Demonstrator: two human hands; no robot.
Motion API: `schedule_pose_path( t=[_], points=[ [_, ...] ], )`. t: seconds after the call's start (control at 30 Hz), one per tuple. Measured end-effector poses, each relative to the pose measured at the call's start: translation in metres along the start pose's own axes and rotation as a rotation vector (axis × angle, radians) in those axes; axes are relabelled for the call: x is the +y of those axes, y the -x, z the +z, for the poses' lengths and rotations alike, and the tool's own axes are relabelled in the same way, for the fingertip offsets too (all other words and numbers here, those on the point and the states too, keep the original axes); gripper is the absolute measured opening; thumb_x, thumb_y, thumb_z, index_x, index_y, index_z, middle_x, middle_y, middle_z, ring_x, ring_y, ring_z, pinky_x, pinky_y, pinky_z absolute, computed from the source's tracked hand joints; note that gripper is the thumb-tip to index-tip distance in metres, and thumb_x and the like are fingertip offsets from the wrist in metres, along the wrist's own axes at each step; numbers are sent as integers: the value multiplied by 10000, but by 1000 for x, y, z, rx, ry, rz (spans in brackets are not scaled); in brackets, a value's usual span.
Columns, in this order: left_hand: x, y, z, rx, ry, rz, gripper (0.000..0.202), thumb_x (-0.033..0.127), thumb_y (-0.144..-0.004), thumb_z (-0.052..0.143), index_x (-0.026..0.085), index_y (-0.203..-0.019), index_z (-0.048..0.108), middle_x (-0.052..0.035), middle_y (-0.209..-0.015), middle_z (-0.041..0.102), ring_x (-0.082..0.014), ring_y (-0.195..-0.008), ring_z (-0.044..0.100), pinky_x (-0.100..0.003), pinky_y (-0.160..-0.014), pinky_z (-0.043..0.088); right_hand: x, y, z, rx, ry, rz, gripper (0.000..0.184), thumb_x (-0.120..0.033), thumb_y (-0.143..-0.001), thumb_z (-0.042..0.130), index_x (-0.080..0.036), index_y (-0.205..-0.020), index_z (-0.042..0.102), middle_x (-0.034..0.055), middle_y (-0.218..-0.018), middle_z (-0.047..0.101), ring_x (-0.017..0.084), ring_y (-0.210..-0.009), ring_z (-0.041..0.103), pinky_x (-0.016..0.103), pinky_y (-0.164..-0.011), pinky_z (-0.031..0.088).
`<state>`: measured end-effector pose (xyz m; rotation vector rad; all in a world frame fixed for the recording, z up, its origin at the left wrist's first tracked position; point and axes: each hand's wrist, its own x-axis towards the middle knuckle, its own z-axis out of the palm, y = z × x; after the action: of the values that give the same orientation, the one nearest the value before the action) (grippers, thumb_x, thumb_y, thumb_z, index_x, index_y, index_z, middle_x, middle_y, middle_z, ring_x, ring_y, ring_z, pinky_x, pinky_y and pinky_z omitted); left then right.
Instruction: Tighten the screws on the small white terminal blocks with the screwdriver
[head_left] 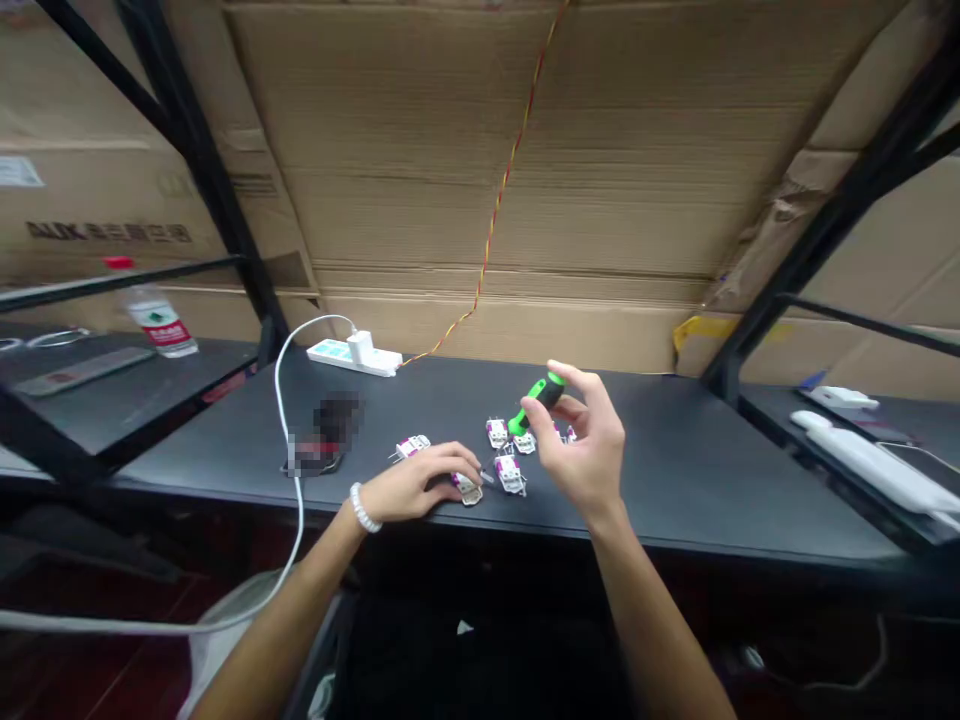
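My right hand (581, 440) grips a green and black screwdriver (536, 402) between thumb and fingers, its shaft slanting down to the left. My left hand (424, 482), with a white bracelet at the wrist, has its fingers closed on a small white and purple plastic part (468, 488) near the table's front edge. The screwdriver's tip is close to that part; whether they touch I cannot tell. Another white and purple part (510, 474) lies just right of it, with several similar ones behind. One more such part (412, 446) rests beyond my left hand.
A white power strip (337, 353) with a plugged-in charger stands at the back left. Its white cable (279, 400) runs over the table's front edge. A blurred-out dark object (322, 440) lies left. Black metal posts (727, 370) flank the dark table (675, 480).
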<state>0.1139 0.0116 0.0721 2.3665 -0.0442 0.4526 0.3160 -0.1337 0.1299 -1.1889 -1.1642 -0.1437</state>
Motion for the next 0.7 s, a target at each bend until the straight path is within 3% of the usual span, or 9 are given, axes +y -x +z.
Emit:
schedule_pose_path(
  t=[0.13,0.33,0.57,0.7],
  points=[
    [-3,0,1,-23,-43,9,333,193,-1050,597,278,-1334,750,-106,-1429,685,-251,-1332,630,-422,-1175,478,1,3,1,36,7,-31,424,-281,-907,785,-271,-1313,664,53,-1153,687,181,-837,766,363,-763,695],
    [-5,-3,1,-6,-46,38,329,218,-1053,619,262,-1352,750,-101,-1313,769,-248,-1269,657,-420,-1136,505,-1,4,0,61,16,-47,423,-284,-906,790,-270,-1308,662,54,-1141,695,183,-823,763,369,-761,692],
    [-9,-1,1,-25,-57,35,326,210,-1065,594,272,-1345,749,-107,-1438,706,-252,-1338,642,-438,-1163,488,-2,-1,-13,135,20,-99,414,-242,-898,795,-267,-1293,673,33,-1110,673,173,-816,767,341,-751,693],
    [-9,-1,1,-9,-59,32,323,213,-1058,612,259,-1354,732,-105,-1379,734,-249,-1311,654,-435,-1157,491,-2,-2,-21,163,64,-114,413,-252,-896,799,-261,-1291,678,36,-1115,681,172,-820,762,339,-757,706]
  ],
)
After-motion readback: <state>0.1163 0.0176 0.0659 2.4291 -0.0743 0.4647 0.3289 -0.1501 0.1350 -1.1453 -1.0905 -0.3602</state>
